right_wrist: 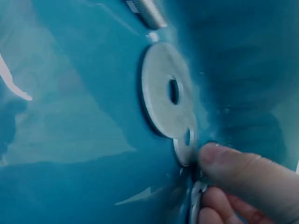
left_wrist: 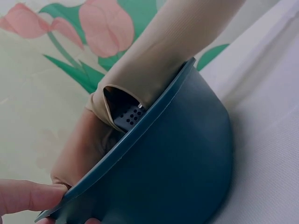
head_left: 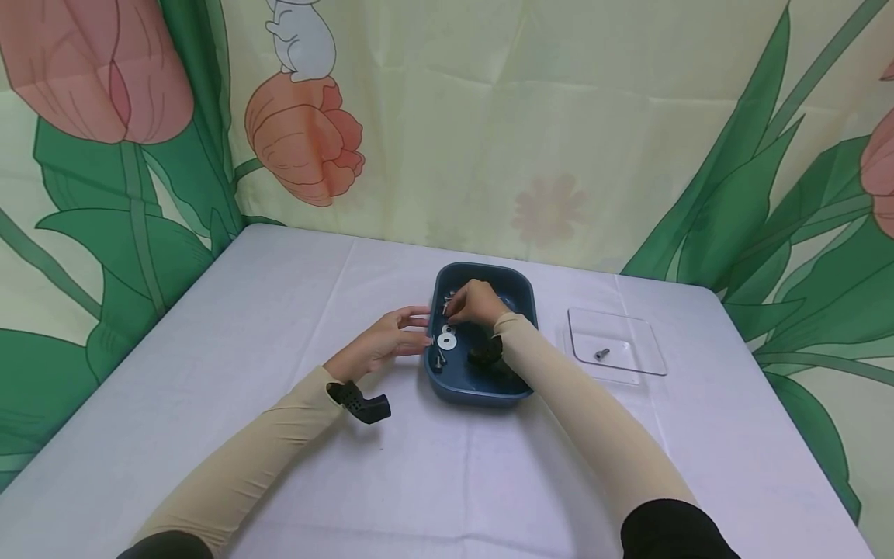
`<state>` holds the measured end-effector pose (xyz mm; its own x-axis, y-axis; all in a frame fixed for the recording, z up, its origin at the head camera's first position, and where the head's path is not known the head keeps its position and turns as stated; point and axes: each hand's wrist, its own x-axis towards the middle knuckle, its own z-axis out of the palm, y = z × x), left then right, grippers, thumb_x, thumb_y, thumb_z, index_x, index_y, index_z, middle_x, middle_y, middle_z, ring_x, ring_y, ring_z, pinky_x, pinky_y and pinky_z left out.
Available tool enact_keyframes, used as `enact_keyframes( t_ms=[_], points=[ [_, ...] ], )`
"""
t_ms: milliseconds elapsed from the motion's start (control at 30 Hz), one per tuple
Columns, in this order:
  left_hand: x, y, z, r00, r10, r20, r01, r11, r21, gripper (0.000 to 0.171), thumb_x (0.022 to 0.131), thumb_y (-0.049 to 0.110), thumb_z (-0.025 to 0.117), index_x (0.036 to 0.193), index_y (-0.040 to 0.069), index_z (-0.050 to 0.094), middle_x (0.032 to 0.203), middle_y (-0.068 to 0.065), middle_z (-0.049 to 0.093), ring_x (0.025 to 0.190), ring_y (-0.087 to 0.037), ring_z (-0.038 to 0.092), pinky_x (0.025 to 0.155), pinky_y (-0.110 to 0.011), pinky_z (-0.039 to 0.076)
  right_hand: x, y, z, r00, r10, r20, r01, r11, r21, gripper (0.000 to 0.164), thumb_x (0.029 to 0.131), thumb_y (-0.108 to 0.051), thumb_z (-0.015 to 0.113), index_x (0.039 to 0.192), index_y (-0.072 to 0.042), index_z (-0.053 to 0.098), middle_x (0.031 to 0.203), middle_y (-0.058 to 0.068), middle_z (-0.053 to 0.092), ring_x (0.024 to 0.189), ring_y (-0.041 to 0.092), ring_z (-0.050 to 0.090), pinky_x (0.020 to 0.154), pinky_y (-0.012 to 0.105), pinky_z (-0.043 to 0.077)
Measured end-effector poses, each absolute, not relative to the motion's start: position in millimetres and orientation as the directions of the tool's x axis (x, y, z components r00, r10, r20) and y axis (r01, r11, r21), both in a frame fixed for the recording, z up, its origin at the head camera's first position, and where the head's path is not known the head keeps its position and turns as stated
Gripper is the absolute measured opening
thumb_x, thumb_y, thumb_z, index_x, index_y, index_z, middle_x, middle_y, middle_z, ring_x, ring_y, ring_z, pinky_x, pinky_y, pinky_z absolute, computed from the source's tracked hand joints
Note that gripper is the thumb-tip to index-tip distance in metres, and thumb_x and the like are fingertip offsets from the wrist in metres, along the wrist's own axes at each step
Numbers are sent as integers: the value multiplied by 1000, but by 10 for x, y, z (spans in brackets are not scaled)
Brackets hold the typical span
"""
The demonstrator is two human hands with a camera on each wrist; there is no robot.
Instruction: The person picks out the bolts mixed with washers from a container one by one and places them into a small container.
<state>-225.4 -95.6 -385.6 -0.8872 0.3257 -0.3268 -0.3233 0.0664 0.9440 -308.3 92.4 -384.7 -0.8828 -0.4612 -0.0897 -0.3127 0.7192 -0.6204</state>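
A dark blue plastic bin (head_left: pixel 482 400) holds metal hardware along its left side. My right hand (head_left: pixel 476 303) reaches down into it, thumb and fingers curled close to a small metal piece (right_wrist: pixel 196 198) by the wall. I cannot tell whether they grip it. Beside the thumb lie a large flat washer (right_wrist: pixel 156 88) and a smaller washer (right_wrist: pixel 184 149), partly overlapping. A threaded screw (right_wrist: pixel 152 14) is above them in the right wrist view. My left hand (head_left: pixel 384 339) touches the bin's left rim, its fingers mostly straight, with fingertips also against the outer wall in the left wrist view.
To the right of the bin, a shallow clear plastic box (head_left: pixel 639 359) holds one small screw (head_left: pixel 602 354). More screws (head_left: pixel 439 359) lie in the bin's near left corner. A white cloth (head_left: pixel 293 458) covers the table, and a printed curtain (head_left: pixel 454 155) hangs behind it.
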Motion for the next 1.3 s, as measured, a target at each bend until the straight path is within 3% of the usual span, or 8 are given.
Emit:
enact_keyframes(
  t_ms=[800,933,1300],
  points=[
    [-2233,-962,-3825,-895,324,-306,-293,90,952,61,87,1,62,141,8,37,139,-18,42,115,-27,56,95,-38,52,-3103,963,-3812,-881,-470,-45,-364,737,-570,12,77,2,72,88,-2,74,87,14,72,77,20,64,76,32,59],
    [-2247,-962,-3844,-889,327,-320,-310,85,947,61,87,0,60,142,10,36,142,-17,41,121,-30,53,99,-40,49,-3119,974,-3821,-880,-473,-51,-363,737,-570,13,78,2,71,89,-2,74,88,14,72,78,20,64,76,32,59],
    [-2258,-947,-3857,-888,318,-333,-321,90,943,61,88,0,59,144,11,35,143,-17,39,119,-28,54,99,-40,50,-3178,1052,-3830,-892,-441,-99,-276,705,-654,11,80,-4,70,90,-5,74,92,11,71,79,19,64,79,32,59]
  ],
)
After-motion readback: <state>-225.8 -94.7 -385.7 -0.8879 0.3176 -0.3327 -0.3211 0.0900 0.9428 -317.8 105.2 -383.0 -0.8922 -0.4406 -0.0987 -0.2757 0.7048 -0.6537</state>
